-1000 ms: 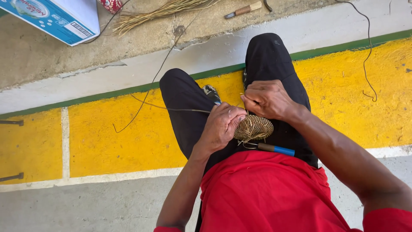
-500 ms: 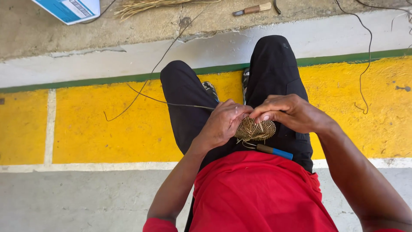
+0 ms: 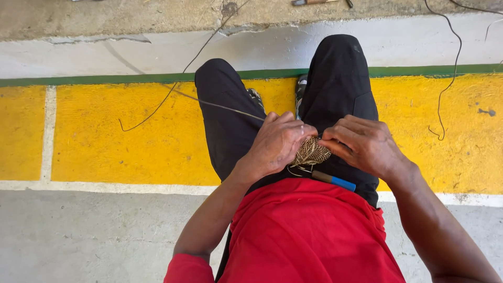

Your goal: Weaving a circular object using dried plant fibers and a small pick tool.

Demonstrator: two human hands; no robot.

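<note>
- Since the frame half a second ago, the blue-and-white box and the bundle of straw at the top edge have slid out of view, and only the tip of a wooden-handled tool point(image 3: 313, 2) shows there now.
- The left hand point(image 3: 276, 142) and the right hand point(image 3: 361, 144) have stayed together over the lap, and the small woven piece point(image 3: 311, 152) remains between them.
- The left hand is curled closed around the woven piece's left side, fingers wrapped over it.
- The right hand pinches the piece's right edge with fingertips drawn together.
- The woven piece is a small rounded disc of tan, straw-coloured fibre with an open mesh weave, lying on the black trousers point(image 3: 335, 78) just above the red shirt point(image 3: 309, 236).
- One long thin strand point(image 3: 220, 106) runs from under the left hand up and left across the left knee, out over the yellow painted band point(image 3: 120, 136).
- A tool with a blue handle point(image 3: 335, 181) lies on the lap just below the piece, touching the shirt's hem.
- A dark cord point(image 3: 445, 89) trails down the yellow band at the right, well apart from the hands.
- The knees reach the green stripe point(image 3: 105, 79); bare grey floor point(image 3: 89, 236) lies to the left of the elbow.
</note>
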